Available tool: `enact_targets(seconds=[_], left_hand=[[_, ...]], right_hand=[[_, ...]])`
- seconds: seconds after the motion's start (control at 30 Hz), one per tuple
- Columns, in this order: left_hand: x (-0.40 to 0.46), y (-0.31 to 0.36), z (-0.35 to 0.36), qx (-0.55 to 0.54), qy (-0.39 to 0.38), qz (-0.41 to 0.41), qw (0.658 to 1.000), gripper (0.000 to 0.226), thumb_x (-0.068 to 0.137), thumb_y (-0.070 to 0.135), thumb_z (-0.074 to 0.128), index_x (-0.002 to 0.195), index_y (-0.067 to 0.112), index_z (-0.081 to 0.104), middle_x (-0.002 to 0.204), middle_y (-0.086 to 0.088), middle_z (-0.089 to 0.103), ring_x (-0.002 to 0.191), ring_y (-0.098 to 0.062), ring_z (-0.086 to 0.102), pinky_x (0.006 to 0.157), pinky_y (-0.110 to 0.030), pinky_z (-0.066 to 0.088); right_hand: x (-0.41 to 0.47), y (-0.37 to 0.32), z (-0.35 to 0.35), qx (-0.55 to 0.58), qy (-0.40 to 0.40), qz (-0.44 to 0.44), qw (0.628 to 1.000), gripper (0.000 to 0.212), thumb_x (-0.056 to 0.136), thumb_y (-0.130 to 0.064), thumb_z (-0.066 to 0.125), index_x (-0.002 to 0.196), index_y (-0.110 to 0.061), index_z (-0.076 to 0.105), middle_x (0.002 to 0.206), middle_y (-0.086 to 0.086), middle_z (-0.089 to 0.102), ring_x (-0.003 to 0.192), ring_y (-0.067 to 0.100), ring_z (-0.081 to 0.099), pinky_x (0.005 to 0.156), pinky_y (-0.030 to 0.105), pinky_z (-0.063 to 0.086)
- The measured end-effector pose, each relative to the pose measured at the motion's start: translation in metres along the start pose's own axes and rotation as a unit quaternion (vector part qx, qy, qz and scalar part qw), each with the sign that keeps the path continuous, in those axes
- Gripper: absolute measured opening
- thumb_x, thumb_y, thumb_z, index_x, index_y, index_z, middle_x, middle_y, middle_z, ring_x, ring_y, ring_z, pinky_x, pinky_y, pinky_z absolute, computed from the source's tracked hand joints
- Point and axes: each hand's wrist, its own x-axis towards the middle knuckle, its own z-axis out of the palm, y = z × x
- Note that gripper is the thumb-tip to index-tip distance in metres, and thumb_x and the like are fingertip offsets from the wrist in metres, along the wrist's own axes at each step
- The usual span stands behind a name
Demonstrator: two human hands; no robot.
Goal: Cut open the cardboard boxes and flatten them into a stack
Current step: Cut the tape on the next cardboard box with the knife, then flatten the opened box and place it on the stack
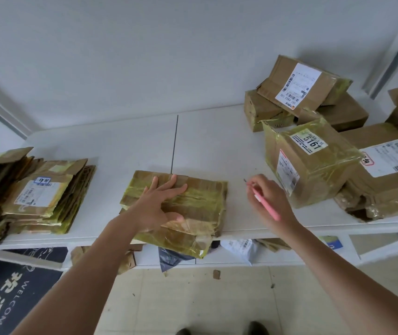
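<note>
A flattened, tape-covered cardboard box (pixel 200 209) lies at the front edge of the white table (pixel 144 141), partly overhanging it. My left hand (pixel 159 201) presses flat on its top with straight, spread fingers. My right hand (pixel 265 197) hovers just right of that box and grips a pink utility knife (pixel 267 206), its small blade pointing up and left. A stack of flattened boxes (pixel 40 197) sits at the table's left end. Several taped-up boxes (pixel 311 163) stand at the right.
More sealed boxes (pixel 306 88) pile against the wall at the back right. Under the table lie cardboard scraps and plastic mailers (pixel 239 247). A dark welcome mat (pixel 11 293) covers the floor at the left. My shoes (pixel 256 328) show at the bottom.
</note>
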Motion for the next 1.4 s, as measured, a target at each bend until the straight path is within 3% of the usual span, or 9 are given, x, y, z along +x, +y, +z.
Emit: enact_targets(seconds=[0.13,0.33,0.5,0.6,0.7,0.83,0.93,1.13,1.4], left_hand=[[0.001,-0.009,-0.012,-0.019,-0.035,0.014,0.999,0.085,0.083,0.024,0.077,0.136,0.06,0.021,0.157,0.028,-0.004,0.149,-0.011,-0.015,0.122,-0.051,-0.004],[-0.014,-0.024,-0.022,-0.065,-0.019,-0.01,0.998,0.082,0.086,0.007,0.072,0.135,0.059,0.031,0.16,0.023,0.003,0.15,-0.005,-0.005,0.123,-0.05,0.004],[-0.027,-0.021,-0.011,-0.195,0.26,-0.137,0.936,0.093,0.085,0.028,0.076,0.156,0.032,0.017,0.165,0.0,0.011,0.15,-0.029,0.018,0.119,-0.052,0.024],[-0.028,-0.019,0.004,-0.251,0.28,-0.248,0.893,0.094,0.082,0.035,0.078,0.151,0.009,0.02,0.153,-0.01,0.028,0.143,-0.031,0.029,0.113,-0.046,0.033],[-0.028,-0.029,0.018,-0.364,0.264,-0.279,0.849,0.074,0.079,0.029,0.082,0.131,0.014,0.031,0.129,-0.009,0.052,0.12,-0.032,0.053,0.098,-0.049,0.048],[-0.028,-0.033,0.028,-0.463,0.289,-0.28,0.79,0.076,0.074,0.019,0.086,0.125,0.03,0.031,0.116,-0.007,0.062,0.102,-0.031,0.064,0.083,-0.054,0.058],[-0.026,-0.034,0.026,-0.508,0.291,-0.305,0.751,0.07,0.071,0.014,0.088,0.122,0.022,0.041,0.113,-0.006,0.063,0.098,-0.029,0.066,0.079,-0.051,0.06],[-0.029,-0.032,0.021,-0.558,0.242,-0.32,0.726,0.065,0.077,0.013,0.083,0.126,0.025,0.044,0.117,-0.005,0.059,0.095,-0.033,0.066,0.059,-0.05,0.061],[-0.028,-0.031,0.024,-0.567,0.242,-0.296,0.729,0.07,0.086,0.008,0.074,0.14,0.031,0.036,0.121,-0.005,0.057,0.099,-0.03,0.066,0.048,-0.029,0.058]], right_hand=[[0.021,0.036,0.017,-0.207,-0.117,0.002,0.971,0.017,0.096,-0.016,0.05,0.111,-0.012,0.057,0.092,0.0,0.059,0.091,0.025,0.057,0.063,0.037,0.048],[0.02,0.01,0.021,-0.19,-0.119,0.063,0.972,0.048,0.095,-0.001,0.045,0.14,-0.017,0.045,0.113,0.009,0.053,0.111,0.027,0.047,0.083,0.033,0.044],[0.045,-0.06,0.043,0.029,-0.17,-0.016,0.985,0.047,0.099,-0.016,0.054,0.144,-0.02,0.046,0.142,0.002,0.051,0.133,0.014,0.046,0.111,0.028,0.033],[0.038,-0.085,0.067,-0.025,-0.298,-0.012,0.954,0.061,0.103,-0.037,0.046,0.156,-0.027,0.019,0.163,-0.008,0.019,0.147,0.01,0.021,0.119,0.03,0.019],[0.018,-0.095,0.081,-0.104,-0.326,0.002,0.94,0.066,0.102,-0.045,0.041,0.158,-0.023,0.014,0.165,-0.007,0.01,0.149,0.013,0.017,0.12,0.038,0.024],[0.017,-0.11,0.088,-0.205,-0.289,-0.023,0.935,0.066,0.101,-0.047,0.04,0.155,-0.014,0.022,0.16,0.003,0.022,0.138,0.021,0.039,0.104,0.037,0.043],[0.029,-0.117,0.101,-0.169,-0.301,-0.032,0.938,0.072,0.099,-0.049,0.046,0.155,-0.012,0.021,0.164,0.003,0.013,0.144,0.019,0.03,0.109,0.034,0.036],[0.047,-0.107,0.11,-0.072,-0.316,0.018,0.946,0.094,0.082,-0.058,0.067,0.156,-0.021,0.022,0.16,-0.004,0.03,0.144,0.013,0.032,0.114,0.03,0.031],[0.052,-0.106,0.113,-0.058,-0.301,0.019,0.952,0.084,0.085,-0.044,0.073,0.153,-0.02,0.031,0.149,-0.005,0.047,0.134,0.012,0.047,0.104,0.022,0.039]])
